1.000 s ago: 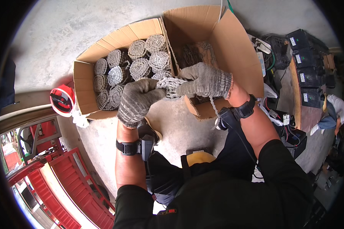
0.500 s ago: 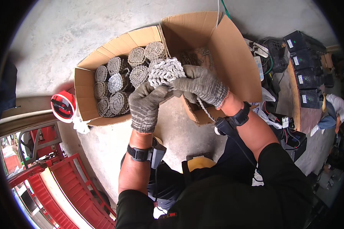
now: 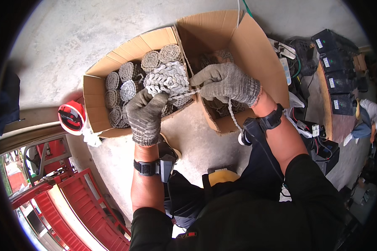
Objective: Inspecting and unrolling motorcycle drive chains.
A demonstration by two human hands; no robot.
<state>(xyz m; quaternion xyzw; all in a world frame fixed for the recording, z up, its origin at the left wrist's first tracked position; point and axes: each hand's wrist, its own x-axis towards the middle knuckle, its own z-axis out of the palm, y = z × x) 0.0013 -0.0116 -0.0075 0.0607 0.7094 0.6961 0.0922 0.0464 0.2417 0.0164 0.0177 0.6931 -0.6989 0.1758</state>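
Both hands gloved in grey knit. Left hand [image 3: 145, 116] closed under a coiled chain [image 3: 168, 79], grip wrapped round the coil's lower edge and holding it just above the left box [image 3: 97, 93]. Right hand [image 3: 227, 83] pinching the chain's loose end beside the coil, fingers curled shut on it; a further length of chain hanging down from this hand toward the floor [image 3: 63, 37].

Two open brown cardboard boxes side by side on grey concrete, touching at one corner. Left box tilted, flaps spread, packed with more coils [image 3: 120, 88] standing on edge in rows. Right box [image 3: 255, 54] deeper, tall flaps raised, holding a loose tangle of chain, partly hidden behind the right hand.

Red and white round reel [image 3: 71, 117] lying just beside the left box's near corner, with a scrap of white bag next to it. Black rectangular packs [image 3: 337, 58] with small white labels stacked at the far right among cables and a white power strip [image 3: 282, 50]. Red metal frame [image 3: 75, 196] at lower left. Black watch-like bands on both wrists; dark sleeves below.
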